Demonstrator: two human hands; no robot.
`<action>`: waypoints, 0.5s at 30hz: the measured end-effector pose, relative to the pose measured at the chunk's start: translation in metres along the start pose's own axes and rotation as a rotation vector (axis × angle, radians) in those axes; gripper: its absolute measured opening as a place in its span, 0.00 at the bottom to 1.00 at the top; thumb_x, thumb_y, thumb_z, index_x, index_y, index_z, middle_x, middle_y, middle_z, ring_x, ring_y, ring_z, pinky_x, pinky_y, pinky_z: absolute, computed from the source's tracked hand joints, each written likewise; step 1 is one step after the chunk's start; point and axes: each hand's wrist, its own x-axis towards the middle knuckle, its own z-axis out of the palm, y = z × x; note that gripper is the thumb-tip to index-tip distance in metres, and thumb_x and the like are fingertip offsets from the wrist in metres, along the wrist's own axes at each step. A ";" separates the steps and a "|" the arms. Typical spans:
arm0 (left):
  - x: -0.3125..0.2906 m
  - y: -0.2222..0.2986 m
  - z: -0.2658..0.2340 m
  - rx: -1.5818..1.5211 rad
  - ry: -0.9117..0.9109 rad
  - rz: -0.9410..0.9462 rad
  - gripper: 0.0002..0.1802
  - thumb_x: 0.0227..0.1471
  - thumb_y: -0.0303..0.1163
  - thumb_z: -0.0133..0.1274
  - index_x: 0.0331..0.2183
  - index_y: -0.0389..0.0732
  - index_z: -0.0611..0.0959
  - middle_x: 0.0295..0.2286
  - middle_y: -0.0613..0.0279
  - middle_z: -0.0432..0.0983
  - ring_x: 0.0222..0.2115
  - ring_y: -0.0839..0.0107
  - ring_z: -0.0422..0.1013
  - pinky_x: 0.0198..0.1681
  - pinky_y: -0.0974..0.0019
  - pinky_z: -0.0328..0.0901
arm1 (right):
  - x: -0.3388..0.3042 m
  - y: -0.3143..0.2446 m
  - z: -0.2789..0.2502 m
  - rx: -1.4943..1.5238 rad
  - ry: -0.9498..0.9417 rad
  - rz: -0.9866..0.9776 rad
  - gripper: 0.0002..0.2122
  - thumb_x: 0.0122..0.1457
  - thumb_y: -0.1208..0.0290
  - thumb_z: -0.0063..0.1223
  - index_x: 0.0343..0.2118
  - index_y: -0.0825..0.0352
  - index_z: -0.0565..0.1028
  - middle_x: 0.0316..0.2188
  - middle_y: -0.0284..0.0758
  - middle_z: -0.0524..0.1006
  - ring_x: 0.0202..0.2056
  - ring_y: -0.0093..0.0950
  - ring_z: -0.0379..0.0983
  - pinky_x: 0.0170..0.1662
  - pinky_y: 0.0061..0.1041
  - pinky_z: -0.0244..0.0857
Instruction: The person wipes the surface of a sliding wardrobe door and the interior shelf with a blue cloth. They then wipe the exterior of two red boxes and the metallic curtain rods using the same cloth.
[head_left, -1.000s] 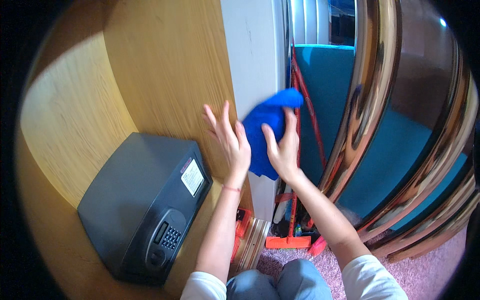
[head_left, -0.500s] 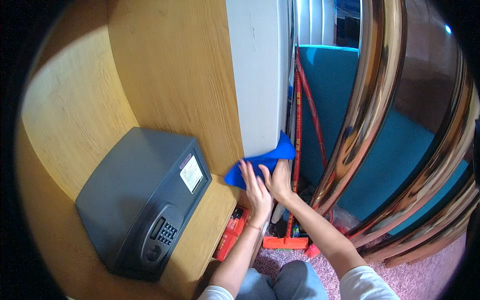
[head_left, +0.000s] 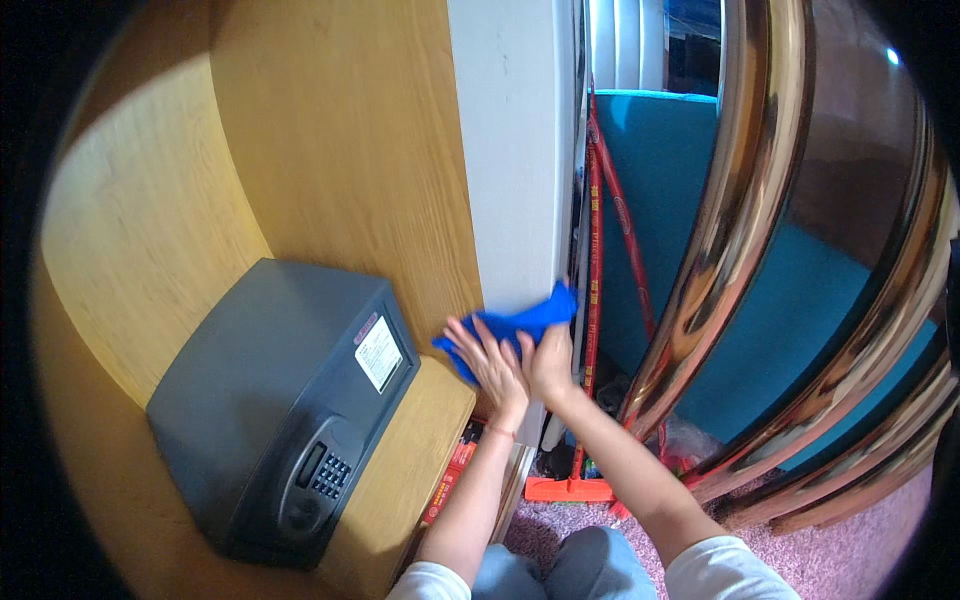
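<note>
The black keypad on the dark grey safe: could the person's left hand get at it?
Probably yes: nothing visible covers the keypad on the safe, though the left hand, touching the blue cloth, would likely have to come off it first.

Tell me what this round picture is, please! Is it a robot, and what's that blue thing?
No robot here: these are a person's own bare hands. A camera worn on the head looks down, and its very wide lens makes straight things look bent. The blue thing is a cloth. The left hand lies rather flat on it, and the right hand is on it too, by the white post. How the right fingers grip is hard to see. To the left, a dark grey safe with buttons sits on a wooden shelf. To the right stand red poles.
</note>
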 end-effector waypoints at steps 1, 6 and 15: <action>-0.023 -0.007 0.002 -0.035 -0.034 0.006 0.34 0.66 0.43 0.33 0.67 0.44 0.47 0.66 0.37 0.31 0.66 0.36 0.30 0.66 0.39 0.33 | -0.023 0.010 -0.002 -0.014 -0.042 0.046 0.31 0.52 0.74 0.60 0.56 0.79 0.59 0.60 0.61 0.58 0.58 0.58 0.59 0.59 0.44 0.58; -0.036 -0.005 -0.007 -0.050 -0.225 0.056 0.36 0.61 0.30 0.40 0.66 0.34 0.49 0.66 0.36 0.31 0.66 0.34 0.32 0.67 0.41 0.35 | -0.048 0.020 -0.021 0.017 -0.188 0.160 0.25 0.59 0.67 0.53 0.52 0.82 0.61 0.45 0.65 0.65 0.48 0.62 0.64 0.50 0.51 0.59; 0.163 0.073 -0.023 -0.136 0.288 0.369 0.18 0.64 0.32 0.44 0.53 0.39 0.76 0.59 0.46 0.57 0.64 0.42 0.49 0.66 0.44 0.43 | 0.153 -0.062 -0.036 0.020 0.229 -0.268 0.33 0.61 0.68 0.52 0.63 0.79 0.52 0.55 0.61 0.63 0.54 0.57 0.63 0.58 0.45 0.57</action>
